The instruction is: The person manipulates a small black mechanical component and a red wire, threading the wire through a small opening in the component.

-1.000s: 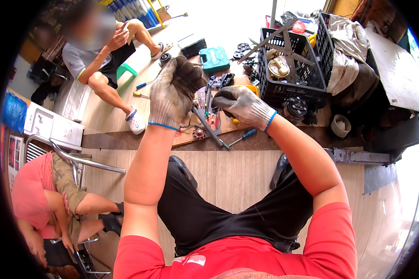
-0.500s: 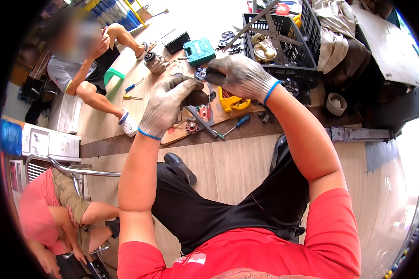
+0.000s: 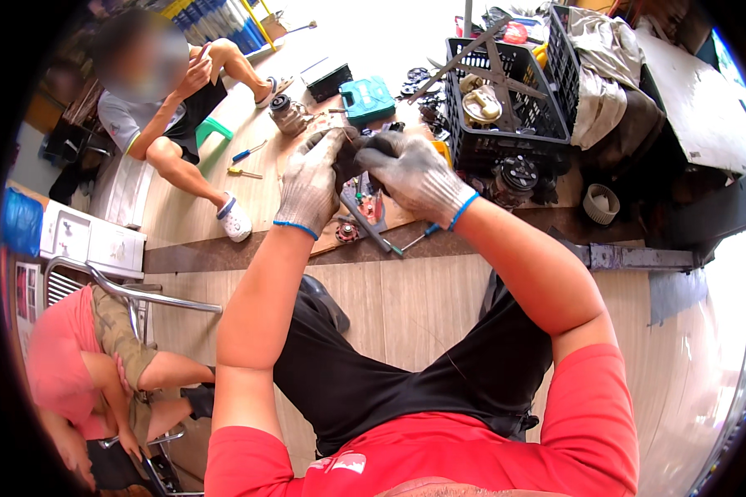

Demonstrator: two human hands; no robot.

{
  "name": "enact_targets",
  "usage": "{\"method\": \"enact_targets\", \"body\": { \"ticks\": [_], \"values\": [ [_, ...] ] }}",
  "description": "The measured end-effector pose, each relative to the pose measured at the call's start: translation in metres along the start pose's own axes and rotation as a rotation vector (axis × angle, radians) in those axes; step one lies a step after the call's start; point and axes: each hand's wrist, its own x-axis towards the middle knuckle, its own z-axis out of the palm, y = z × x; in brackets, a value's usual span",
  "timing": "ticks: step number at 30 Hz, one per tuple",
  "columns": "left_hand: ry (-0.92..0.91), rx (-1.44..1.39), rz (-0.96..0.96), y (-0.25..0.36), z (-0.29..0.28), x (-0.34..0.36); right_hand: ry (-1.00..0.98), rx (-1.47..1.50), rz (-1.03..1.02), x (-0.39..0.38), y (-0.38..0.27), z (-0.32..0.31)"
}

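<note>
Both my hands wear whitish knit gloves with dark, soiled fingers and blue cuffs. My left hand [image 3: 308, 178] and my right hand [image 3: 421, 176] meet above the work spot, fingers closed and nearly touching. Whatever they grip between them is small and dark, and the fingers hide its kind. Below them lie a long grey metal tool [image 3: 363, 222], a round reddish part [image 3: 348, 232] and a screwdriver with a blue handle [image 3: 430, 229]. A yellow item [image 3: 443, 152] is partly covered by my right hand.
A teal case [image 3: 368, 100] and a metal machine part [image 3: 288, 116] stand beyond. At right is a black crate [image 3: 506, 137] of parts. Screwdrivers [image 3: 246, 152] lie at left near a seated person [image 3: 153, 116]. Another person [image 3: 83, 364] sits lower left by a metal chair rail [image 3: 166, 304].
My hands have come together: the left moved right, the right moved left and slightly down. The yellow item is now mostly covered. The whole view has shifted slightly.
</note>
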Motion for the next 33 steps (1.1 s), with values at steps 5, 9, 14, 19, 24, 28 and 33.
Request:
{"method": "enact_targets", "body": {
  "ticks": [5,9,14,19,24,28,33],
  "values": [
    [0.092,-1.426,-0.768,0.013,-0.001,0.015,-0.035,0.323,0.148,-0.012,-0.001,0.015],
    [0.044,-1.505,-0.722,0.019,-0.002,0.016,-0.052,0.514,0.276,-0.010,0.012,0.023],
    [0.035,-1.533,-0.679,0.016,0.002,0.014,-0.071,0.404,0.250,-0.008,0.011,0.019],
    [-0.011,-1.537,-0.664,0.021,0.002,0.014,-0.152,0.222,0.131,-0.006,0.012,0.008],
    [0.065,-1.668,-0.613,0.018,0.003,0.016,-0.216,0.171,0.214,-0.006,0.018,0.006],
    [0.025,-1.643,-0.610,0.017,-0.005,0.018,-0.296,0.006,0.134,-0.002,0.015,-0.009],
    [-0.167,-1.538,-0.634,0.018,-0.014,0.018,-0.364,-0.165,0.203,0.008,0.027,-0.036]
  ]
}}
